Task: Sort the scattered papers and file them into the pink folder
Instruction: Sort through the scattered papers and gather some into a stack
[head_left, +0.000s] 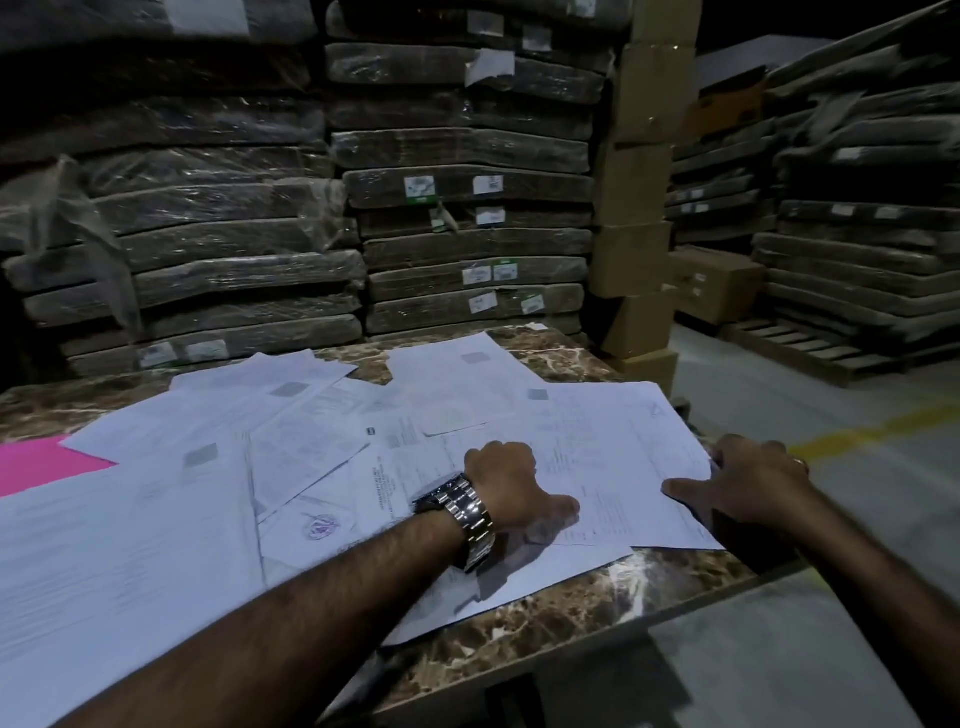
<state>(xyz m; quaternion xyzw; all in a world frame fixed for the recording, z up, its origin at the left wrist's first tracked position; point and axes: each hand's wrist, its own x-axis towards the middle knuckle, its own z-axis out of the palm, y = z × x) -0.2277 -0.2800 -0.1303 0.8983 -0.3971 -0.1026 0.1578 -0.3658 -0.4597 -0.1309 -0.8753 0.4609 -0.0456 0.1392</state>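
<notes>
Left hand on papers, right hand gripping them, pink folder

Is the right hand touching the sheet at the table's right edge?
Touching. The head view shows the right hand with its thumb flat on the sheet and its fingers wrapped past the sheet's edge.

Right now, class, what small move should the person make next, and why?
Probably lift the top sheet with the right hand, whose thumb lies on its edge, while the left hand rests on the overlapping papers; the pink folder, far left, is partly covered.
</notes>
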